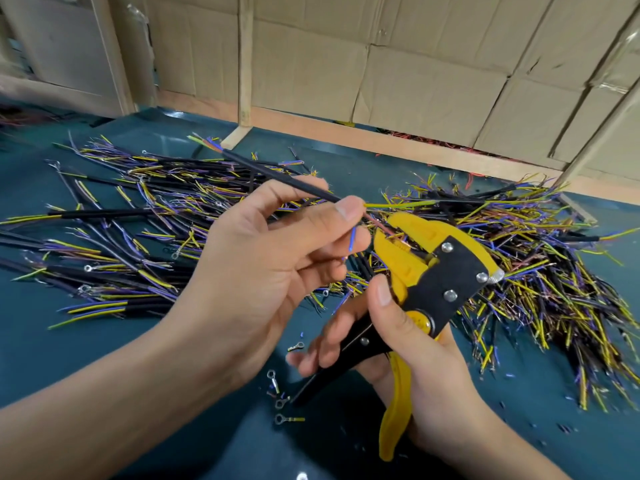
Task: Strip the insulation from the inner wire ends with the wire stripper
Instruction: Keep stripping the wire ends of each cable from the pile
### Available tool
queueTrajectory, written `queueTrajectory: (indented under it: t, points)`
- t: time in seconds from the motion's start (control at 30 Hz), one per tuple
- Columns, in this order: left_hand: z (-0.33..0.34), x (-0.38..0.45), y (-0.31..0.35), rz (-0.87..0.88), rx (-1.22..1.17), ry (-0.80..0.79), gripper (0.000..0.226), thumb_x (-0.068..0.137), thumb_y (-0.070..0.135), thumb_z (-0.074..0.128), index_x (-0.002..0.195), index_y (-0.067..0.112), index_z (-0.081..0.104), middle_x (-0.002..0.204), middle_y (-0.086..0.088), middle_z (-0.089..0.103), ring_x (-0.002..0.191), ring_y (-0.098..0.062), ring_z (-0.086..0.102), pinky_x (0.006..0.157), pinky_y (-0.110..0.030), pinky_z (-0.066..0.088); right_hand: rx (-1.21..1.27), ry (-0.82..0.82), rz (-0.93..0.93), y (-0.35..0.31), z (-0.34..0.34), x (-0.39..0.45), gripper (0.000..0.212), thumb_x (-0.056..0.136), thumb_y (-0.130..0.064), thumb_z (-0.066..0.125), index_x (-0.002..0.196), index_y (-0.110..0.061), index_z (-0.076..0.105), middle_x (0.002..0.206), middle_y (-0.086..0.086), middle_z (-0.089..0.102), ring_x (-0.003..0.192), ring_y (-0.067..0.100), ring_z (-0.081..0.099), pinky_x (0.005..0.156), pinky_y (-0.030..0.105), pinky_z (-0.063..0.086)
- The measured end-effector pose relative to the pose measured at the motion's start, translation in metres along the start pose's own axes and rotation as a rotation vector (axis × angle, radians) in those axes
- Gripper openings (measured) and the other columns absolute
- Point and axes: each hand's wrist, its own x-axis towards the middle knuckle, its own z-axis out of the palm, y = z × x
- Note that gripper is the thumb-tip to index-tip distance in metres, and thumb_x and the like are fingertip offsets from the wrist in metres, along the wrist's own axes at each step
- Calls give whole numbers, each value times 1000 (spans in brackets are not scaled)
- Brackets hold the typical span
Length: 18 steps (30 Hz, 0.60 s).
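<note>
Fingers of left hand [263, 258] pinch 1 black cable [277, 174] just behind its fanned inner wires; thumb and index clamp the sheath end. Right hand [408, 344] wraps both handles of wire stripper [440, 271], thumb up on the body; handles not squeezed fully, jaws look parted. 3 inner wires show: yellow-green [398, 204] pointing right, blue [352, 239] bent down, pink/brown [379, 224] fed into the jaws. Judgement: seat the wire square in the jaws w/ short tip only, keep other 2 clear, squeeze once, hold sheath firm vs. pull. Count: 2 cable heaps on green mat [104, 341], left heap [138, 209], right heap [540, 258]; approx. 5 loose ring terminals [296, 347] near stripper.
</note>
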Motion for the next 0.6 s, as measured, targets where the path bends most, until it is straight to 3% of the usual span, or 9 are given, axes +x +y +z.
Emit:
queueTrajectory:
  t: [0.2,0.33,0.43,0.5,0.6]
  points:
    - [3,-2,-1,30,43,37,31,60,15,82,86,21,66,74,-6,71,60,-18,70,46,-22,46,24,-1,-5,-1,-6,0,36,87,-27,65,67,2,61,58,26,56,55,38,64,57,40,54]
    - [4,-5,0,48,83,37,34,59,18,83,89,20,66,70,-3,70,58,-17,69,44,-21,43,-110,86,-146,-3,-2,-6,23,76,-29,72,53,-28,74,50,-6,66,51,10,70,52,20,55]
    - [5,-4,-1,78,167,94,38,54,18,90,84,24,69,69,0,69,50,-10,59,42,-17,35,-44,34,-60,0,-4,-2,40,74,-36,77,50,-9,59,44,13,52,39,31,57,45,40,49]
    - [5,-3,-2,136,221,144,34,54,18,90,81,22,70,67,2,68,50,-8,53,42,-12,34,-25,67,-20,3,-8,1,52,67,-44,81,49,-7,49,42,14,43,33,28,48,41,37,42]
    - [3,-2,-2,141,207,173,32,55,18,92,79,24,73,74,-3,71,65,-16,56,52,-20,37,92,-56,17,6,-11,1,54,66,-46,87,61,-1,58,54,18,52,48,34,57,53,46,51]
